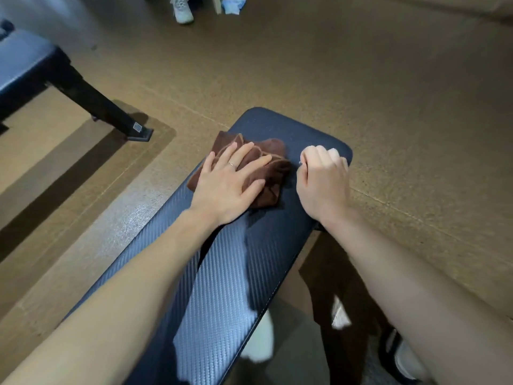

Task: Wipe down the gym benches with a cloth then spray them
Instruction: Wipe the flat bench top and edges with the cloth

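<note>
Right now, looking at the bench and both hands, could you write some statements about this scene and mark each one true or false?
1. The left hand lies flat on the crumpled brown cloth. True.
2. The brown cloth lies on the floor. False: it rests on the dark textured padded bench.
3. The right hand is closed in a loose fist beside the cloth. True.
4. The right hand holds a spray bottle. False: no bottle is visible.
5. A second bench stands at upper left. True.
</note>
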The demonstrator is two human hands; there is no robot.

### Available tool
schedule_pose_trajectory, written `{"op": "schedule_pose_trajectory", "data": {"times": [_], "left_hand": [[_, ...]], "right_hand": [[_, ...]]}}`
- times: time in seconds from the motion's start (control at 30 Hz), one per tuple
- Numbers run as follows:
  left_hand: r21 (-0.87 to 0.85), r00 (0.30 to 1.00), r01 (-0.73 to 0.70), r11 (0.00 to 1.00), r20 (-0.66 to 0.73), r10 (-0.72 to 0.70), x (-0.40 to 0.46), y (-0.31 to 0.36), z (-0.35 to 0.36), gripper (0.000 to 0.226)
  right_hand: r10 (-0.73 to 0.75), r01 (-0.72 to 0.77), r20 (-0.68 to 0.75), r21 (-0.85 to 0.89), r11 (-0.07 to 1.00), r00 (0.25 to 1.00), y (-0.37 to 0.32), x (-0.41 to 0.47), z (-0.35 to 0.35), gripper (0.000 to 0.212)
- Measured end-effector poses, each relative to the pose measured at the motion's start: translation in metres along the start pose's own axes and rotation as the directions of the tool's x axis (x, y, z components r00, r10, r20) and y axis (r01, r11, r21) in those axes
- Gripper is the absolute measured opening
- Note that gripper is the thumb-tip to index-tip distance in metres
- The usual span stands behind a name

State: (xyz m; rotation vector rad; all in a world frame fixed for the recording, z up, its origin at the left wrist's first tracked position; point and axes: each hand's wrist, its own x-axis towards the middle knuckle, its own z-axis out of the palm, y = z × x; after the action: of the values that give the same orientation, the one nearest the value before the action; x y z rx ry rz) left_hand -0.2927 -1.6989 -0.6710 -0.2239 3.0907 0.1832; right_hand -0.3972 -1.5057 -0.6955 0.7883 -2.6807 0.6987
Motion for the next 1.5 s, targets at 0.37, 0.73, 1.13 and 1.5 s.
{"op": "schedule_pose_trajectory", "data": {"times": [0.37,0.73,1.13,1.5], "left_hand": [[-0.029,0.998,0.065,0.997,0.017,-0.064,-0.107,0.006,0.004,0.056],[-0.223,0.922,0.382,0.897,0.027,-0.386,0.023,-0.038,-0.008,0.053],[-0.156,0.856,0.513,0.844,0.02,-0.516,-0.12,-0.053,-0.019,0.053],[-0.162,0.894,0.447,0.88,0.039,-0.447,0.051,-0.014,-0.014,0.054]], "right_hand": [[0.068,-0.069,0.069,0.005,0.998,0.995,-0.002,0.0,-0.004,0.011],[0.08,-0.079,0.067,-0.01,0.997,0.995,-0.002,0.003,-0.005,0.011],[0.096,-0.092,0.057,-0.061,0.994,0.994,-0.007,0.002,-0.002,0.01],[0.079,-0.074,0.074,-0.065,0.995,0.994,-0.006,0.002,-0.003,0.01]]}}
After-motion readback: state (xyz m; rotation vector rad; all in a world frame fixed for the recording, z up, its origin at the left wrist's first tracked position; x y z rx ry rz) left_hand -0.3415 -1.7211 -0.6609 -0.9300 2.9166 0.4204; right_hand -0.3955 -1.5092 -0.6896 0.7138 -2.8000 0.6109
